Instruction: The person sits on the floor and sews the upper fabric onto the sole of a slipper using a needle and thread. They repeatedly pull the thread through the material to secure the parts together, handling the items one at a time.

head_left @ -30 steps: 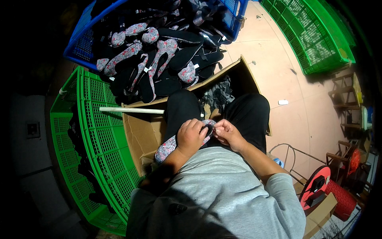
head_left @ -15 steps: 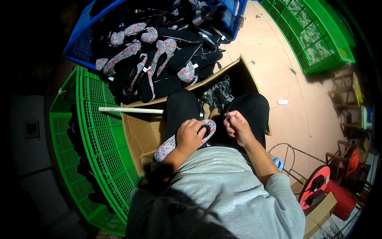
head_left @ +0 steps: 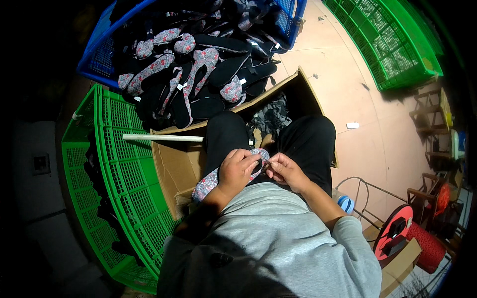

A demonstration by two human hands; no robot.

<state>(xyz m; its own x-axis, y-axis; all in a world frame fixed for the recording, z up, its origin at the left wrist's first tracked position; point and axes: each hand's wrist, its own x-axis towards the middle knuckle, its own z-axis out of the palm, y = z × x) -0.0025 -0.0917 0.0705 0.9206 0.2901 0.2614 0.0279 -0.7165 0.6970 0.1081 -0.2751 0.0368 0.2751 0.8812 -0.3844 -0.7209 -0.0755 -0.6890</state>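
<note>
A grey slipper with a red floral pattern (head_left: 204, 186) lies over my lap, its dark opening facing up. My left hand (head_left: 233, 170) is closed over its middle, fingers curled at the opening. My right hand (head_left: 286, 172) is pinched at the slipper's far right end, close to the left fingertips. Something thin and dark shows at the right fingertips, too small to make out. The slipper's middle is hidden under my left hand.
A cardboard box (head_left: 169, 161) with dark scraps stands around my knees, a pale stick (head_left: 164, 137) across its left side. Ahead, a blue crate (head_left: 99, 57) overflows with similar slippers. Green crates stand at left (head_left: 126, 181) and far right (head_left: 392, 54). A red round-topped object (head_left: 390, 231) is at right.
My right hand has come down and left, from apart to against the slipper's end. My left fingers have shifted slightly on the slipper, which stays in place.
</note>
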